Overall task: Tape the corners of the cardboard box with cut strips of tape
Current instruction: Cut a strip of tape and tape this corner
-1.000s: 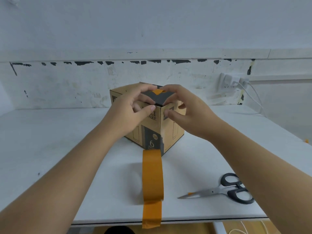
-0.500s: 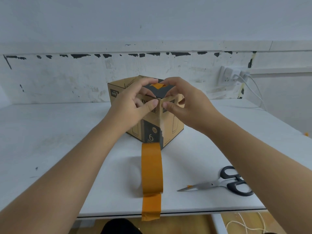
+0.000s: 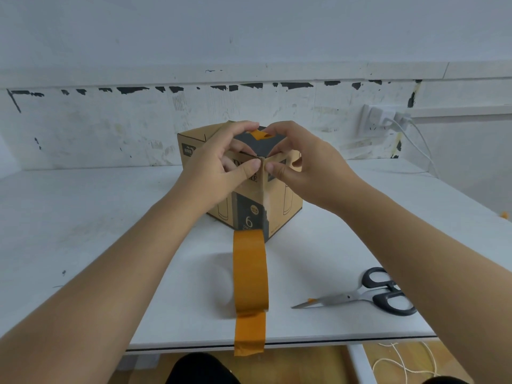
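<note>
The cardboard box (image 3: 285, 200) stands mid-table with one corner turned toward me. A short orange tape strip (image 3: 260, 134) lies on its dark top at that corner. My left hand (image 3: 221, 167) curls over the top from the left, fingertips at the strip, thumb pressed on the near vertical edge. My right hand (image 3: 302, 167) mirrors it from the right, and its thumb tip meets the left thumb at the edge. The orange tape roll (image 3: 250, 273) stands on edge in front of the box, its loose end hanging over the table's front edge.
Black-handled scissors (image 3: 368, 295) lie shut on the white table (image 3: 83, 217) at the front right, a bit of orange tape on the blade. A wall socket with a white plug and cable (image 3: 393, 120) is behind on the right. The wall is close behind the box.
My thumbs have closed in and now meet on the box's near edge. Both hands stay on the top corner; the box, roll and scissors have not moved.
</note>
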`<state>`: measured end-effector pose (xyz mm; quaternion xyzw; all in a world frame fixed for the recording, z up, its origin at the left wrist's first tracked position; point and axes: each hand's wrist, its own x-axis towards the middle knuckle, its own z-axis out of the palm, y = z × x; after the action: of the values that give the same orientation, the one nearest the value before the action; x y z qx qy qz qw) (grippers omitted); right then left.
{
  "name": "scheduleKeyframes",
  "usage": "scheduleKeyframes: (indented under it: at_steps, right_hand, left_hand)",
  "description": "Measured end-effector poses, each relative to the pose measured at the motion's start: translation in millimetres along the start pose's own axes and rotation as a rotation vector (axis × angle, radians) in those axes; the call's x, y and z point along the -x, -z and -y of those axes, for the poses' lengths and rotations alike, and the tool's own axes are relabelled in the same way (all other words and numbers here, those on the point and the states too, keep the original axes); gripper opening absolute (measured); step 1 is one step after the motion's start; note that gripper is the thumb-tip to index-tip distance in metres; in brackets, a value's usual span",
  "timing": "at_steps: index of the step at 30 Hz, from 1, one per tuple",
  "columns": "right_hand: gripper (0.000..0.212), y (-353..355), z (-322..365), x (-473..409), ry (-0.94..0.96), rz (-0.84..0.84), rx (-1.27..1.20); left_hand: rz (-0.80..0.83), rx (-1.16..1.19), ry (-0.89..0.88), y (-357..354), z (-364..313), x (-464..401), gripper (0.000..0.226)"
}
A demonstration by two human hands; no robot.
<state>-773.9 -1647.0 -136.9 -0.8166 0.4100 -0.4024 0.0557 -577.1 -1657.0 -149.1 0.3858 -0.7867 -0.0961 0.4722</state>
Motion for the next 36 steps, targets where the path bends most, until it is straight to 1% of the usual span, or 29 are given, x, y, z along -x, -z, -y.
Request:
scheduleKeyframes:
  at_steps: [5,14,25,29,31,33,36]
  right_hand:
    - [0.043,0,1,0,-0.017,-0.002,0.002]
    - [0.041,4,3,2,-0.030,0.005,-0.002]
    - [0.042,2,8,2,-0.041,-0.001,0.004]
    - [0.041,6,10,1,-0.051,0.022,0.007]
    - [0.039,11,11,1,-0.065,0.051,-0.009]
    - [0.034,16,14,-1,-0.092,0.062,-0.075]
    - [0.026,21,24,-2,-0.103,0.024,-0.126]
  left_hand:
    - [-0.029,0.002,-0.010,-3,0,2,0.048]
    - [0.000,0.088,0.018,-1,1,2,0.049]
    - [0.010,0.007,0.015,0,-4,1,0.051]
    - [0.057,-0.014,0.037,7,-9,-3,0.054]
    - [0.094,0.007,0.052,12,-11,-5,0.055]
    - [0.106,-0.009,0.047,16,-15,-5,0.055]
    - [0.039,-0.060,0.015,21,-23,-3,0.051]
